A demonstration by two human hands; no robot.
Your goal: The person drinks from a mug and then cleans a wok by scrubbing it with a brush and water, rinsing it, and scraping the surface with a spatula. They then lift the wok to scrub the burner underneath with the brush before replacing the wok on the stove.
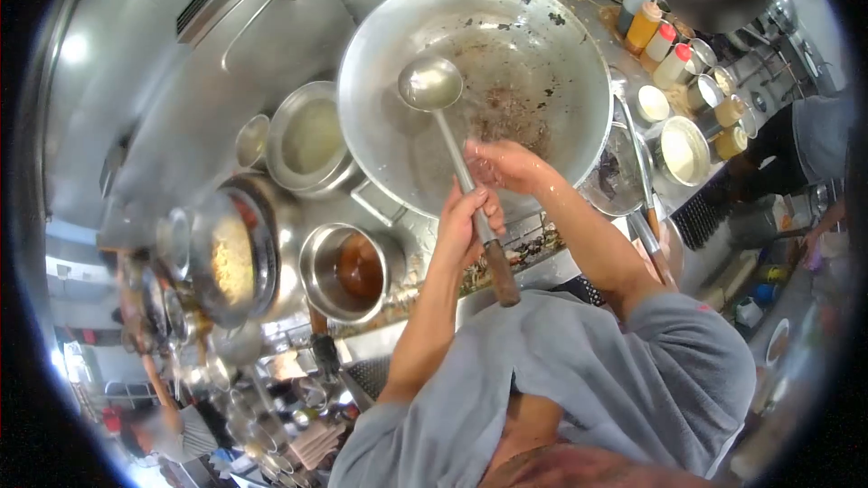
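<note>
My left hand (470,221) is closed around the lower handle of a long metal ladle (452,140), whose wooden end (502,276) points toward my grey shirt. The ladle's round bowl is over a large metal wok (362,81), and what is in the bowl is hard to make out. My right hand (508,167) is beside the ladle's shaft, wet, with drops along the wrist. Its fingers are loosely bent and partly hidden, and nothing shows in them. Brown and black residue (515,113) marks the wok's inside.
Left of the wok are a pot of pale liquid (312,140), a pot of brown liquid (357,271) and a pan of yellow food (233,258). Squeeze bottles (644,27) and a white-filled bowl (684,151) stand right. Other people (823,140) are at both sides.
</note>
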